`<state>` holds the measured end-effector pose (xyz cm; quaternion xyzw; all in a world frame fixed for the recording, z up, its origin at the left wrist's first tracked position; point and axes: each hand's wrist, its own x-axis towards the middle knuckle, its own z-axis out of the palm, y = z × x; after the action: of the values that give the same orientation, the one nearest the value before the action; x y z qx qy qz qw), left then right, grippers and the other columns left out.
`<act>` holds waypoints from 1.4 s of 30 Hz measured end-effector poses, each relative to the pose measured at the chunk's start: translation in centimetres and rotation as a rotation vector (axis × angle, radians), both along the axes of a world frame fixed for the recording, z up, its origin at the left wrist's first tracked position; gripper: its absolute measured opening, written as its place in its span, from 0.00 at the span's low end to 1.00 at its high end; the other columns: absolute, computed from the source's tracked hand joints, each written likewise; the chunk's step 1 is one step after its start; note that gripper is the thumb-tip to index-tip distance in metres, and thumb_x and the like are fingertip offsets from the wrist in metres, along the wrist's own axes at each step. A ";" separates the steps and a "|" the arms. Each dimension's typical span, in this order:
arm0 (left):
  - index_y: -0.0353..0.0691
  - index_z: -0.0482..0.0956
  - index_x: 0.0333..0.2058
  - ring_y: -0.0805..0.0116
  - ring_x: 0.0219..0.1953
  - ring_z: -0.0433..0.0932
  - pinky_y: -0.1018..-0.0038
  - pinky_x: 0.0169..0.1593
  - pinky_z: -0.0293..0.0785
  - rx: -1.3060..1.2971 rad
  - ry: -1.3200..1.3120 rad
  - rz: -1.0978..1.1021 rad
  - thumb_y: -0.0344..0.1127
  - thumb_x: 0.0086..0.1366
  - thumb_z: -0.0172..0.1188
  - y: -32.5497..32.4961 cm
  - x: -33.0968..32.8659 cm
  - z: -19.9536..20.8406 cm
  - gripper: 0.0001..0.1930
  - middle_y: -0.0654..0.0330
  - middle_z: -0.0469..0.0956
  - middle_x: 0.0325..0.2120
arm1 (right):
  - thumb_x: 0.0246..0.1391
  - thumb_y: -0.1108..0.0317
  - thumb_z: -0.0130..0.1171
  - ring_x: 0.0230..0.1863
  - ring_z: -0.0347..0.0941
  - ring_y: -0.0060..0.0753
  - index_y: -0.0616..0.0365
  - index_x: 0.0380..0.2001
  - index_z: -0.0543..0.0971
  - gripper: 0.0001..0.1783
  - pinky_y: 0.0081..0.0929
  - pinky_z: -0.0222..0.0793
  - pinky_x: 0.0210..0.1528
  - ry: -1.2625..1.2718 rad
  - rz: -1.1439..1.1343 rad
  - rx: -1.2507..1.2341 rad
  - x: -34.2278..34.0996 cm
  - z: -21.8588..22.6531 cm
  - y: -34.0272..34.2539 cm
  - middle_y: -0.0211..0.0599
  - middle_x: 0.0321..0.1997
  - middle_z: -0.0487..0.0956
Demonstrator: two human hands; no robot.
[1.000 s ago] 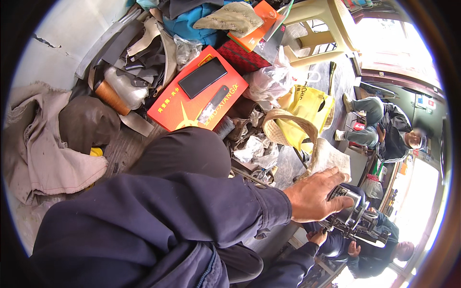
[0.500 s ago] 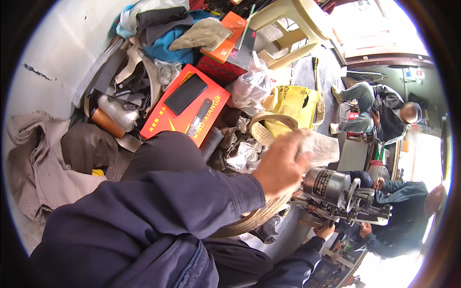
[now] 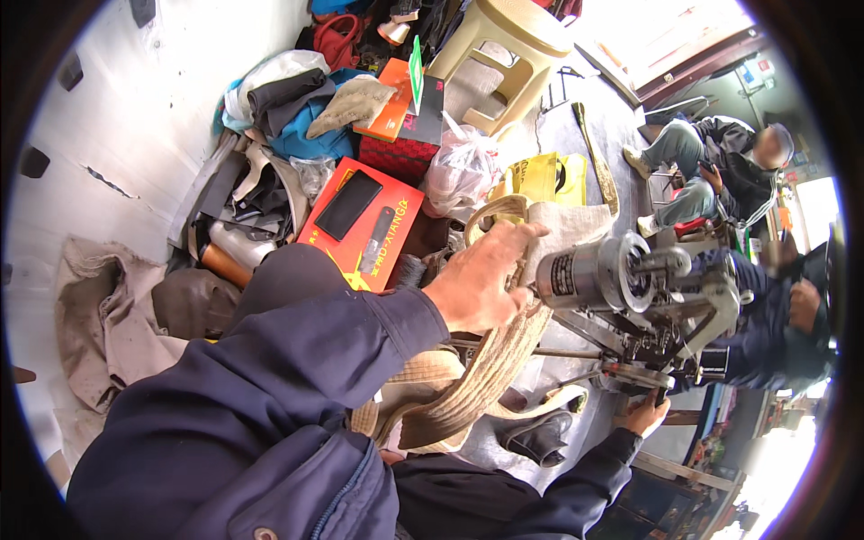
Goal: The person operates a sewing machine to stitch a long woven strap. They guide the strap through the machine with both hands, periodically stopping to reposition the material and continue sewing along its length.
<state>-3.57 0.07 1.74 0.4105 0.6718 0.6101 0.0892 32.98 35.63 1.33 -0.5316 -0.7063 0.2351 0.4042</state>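
Note:
My left hand [image 3: 481,281] is closed over a thick beige woven strap [image 3: 504,364], its fingertips close to the metal arm of a sewing machine [image 3: 576,277]. The strap's pale flat end [image 3: 576,225] lies beyond my fingers, beside the machine arm, and more of the strap loops down toward my lap. Lower right, my right hand [image 3: 645,416] has its fingers curled at a small dark handle [image 3: 661,394] on the machine's wheel. The strap's contact with the needle area is hidden from me.
On the left lie a red box [image 3: 382,216] bearing a black phone [image 3: 349,205], and piled cloth [image 3: 117,315]. A plastic stool [image 3: 531,36] and yellow bag [image 3: 540,180] stand farther off. A seated person [image 3: 729,153] and another person's hand [image 3: 804,306] are at right.
My view has shifted, and the machine looks larger. The strap now shows more of its length below my left hand. The near person's hands have drawn away from the machine.

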 end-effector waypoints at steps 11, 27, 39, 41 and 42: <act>0.38 0.62 0.49 0.68 0.37 0.81 0.69 0.40 0.78 0.023 -0.315 -0.043 0.24 0.62 0.54 0.3 1.4 -1.1 0.18 0.52 0.82 0.37 | 0.66 0.61 0.54 0.09 0.58 0.19 0.55 0.36 0.69 0.10 0.21 0.51 0.11 0.119 0.080 -0.101 0.7 -0.2 0.7 0.26 0.18 0.63; 0.34 0.77 0.42 0.79 0.24 0.67 0.77 0.27 0.67 0.195 -0.936 -0.048 0.35 0.64 0.52 -1.1 2.1 -1.0 0.13 0.66 0.74 0.27 | 0.67 0.62 0.53 0.08 0.56 0.20 0.53 0.34 0.69 0.09 0.22 0.51 0.09 0.207 0.032 -0.164 0.2 0.0 0.2 0.25 0.15 0.61; 0.37 0.71 0.30 0.83 0.27 0.65 0.80 0.29 0.63 0.088 -0.640 -0.054 0.36 0.71 0.53 -3.4 3.4 -0.4 0.11 0.69 0.68 0.23 | 0.66 0.59 0.54 0.09 0.58 0.20 0.55 0.34 0.71 0.12 0.23 0.53 0.11 0.132 0.051 -0.093 1.0 -0.9 1.7 0.26 0.16 0.64; 0.37 0.71 0.29 0.84 0.25 0.64 0.80 0.29 0.62 0.045 -0.397 -0.060 0.34 0.71 0.52 -4.8 2.9 0.5 0.10 0.70 0.67 0.21 | 0.66 0.59 0.55 0.10 0.58 0.20 0.56 0.36 0.71 0.12 0.23 0.53 0.11 0.100 0.065 -0.053 1.0 -0.8 1.4 0.26 0.17 0.64; 0.36 0.72 0.30 0.79 0.25 0.65 0.78 0.31 0.62 0.098 -0.159 -0.004 0.34 0.70 0.55 -5.0 2.5 1.1 0.10 0.66 0.69 0.22 | 0.66 0.59 0.55 0.11 0.59 0.19 0.56 0.37 0.72 0.12 0.23 0.53 0.11 0.146 0.062 -0.095 0.8 -0.8 1.3 0.27 0.17 0.65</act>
<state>-1.06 -4.90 2.82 0.3660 0.6312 0.6726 0.1237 33.77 36.96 0.57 -0.5094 -0.6793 0.3187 0.4214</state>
